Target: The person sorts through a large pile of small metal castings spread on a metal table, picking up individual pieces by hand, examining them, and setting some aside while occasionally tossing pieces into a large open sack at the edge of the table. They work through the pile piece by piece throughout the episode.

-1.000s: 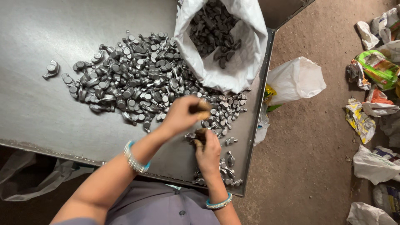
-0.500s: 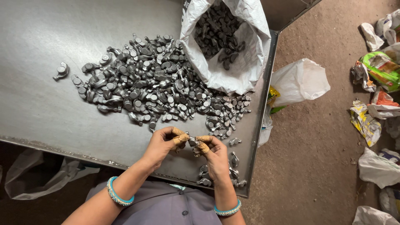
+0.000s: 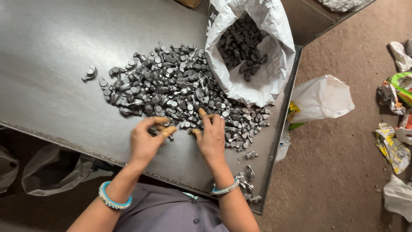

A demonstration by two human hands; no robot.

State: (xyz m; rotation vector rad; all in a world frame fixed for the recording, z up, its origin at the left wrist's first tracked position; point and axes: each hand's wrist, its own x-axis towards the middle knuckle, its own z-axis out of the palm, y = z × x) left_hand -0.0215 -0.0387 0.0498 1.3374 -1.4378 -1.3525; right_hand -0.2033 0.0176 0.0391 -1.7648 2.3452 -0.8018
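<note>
Left hand (image 3: 146,141): palm down at near edge of the pile, fingers curled, thumb and forefinger pinched on a small dark metal part (image 3: 168,135); fingertips wrapped in tan tape; blue bangle (image 3: 112,198) on the wrist
Right hand (image 3: 211,138): just beside the left, palm down, fingers spread loosely over loose parts at the pile's near edge, tips touching them; whether any piece is gripped underneath, cannot tell; pale beaded bangle (image 3: 225,189) on the wrist
Pile of metal parts (image 3: 171,90): grey, small, round-headed pieces heaped mid-table, spreading from the hands up toward the sack
Stray part (image 3: 89,72): lying alone, left of the pile, apart from it
Small cluster of parts (image 3: 248,184): near the table's front right corner, beside the right forearm
Metal table (image 3: 51,60): dull grey sheet surface with raised rim along the right side
White woven sack (image 3: 266,64): open-mouthed, lying on the table right of the pile, holding more dark parts
White plastic bag (image 3: 322,99): on the brown floor just right of the table
Scattered wrappers and bags (image 3: 392,144): further right on the floor, well apart from the table
Grey garment (image 3: 171,212): at bottom edge, between the forearms
</note>
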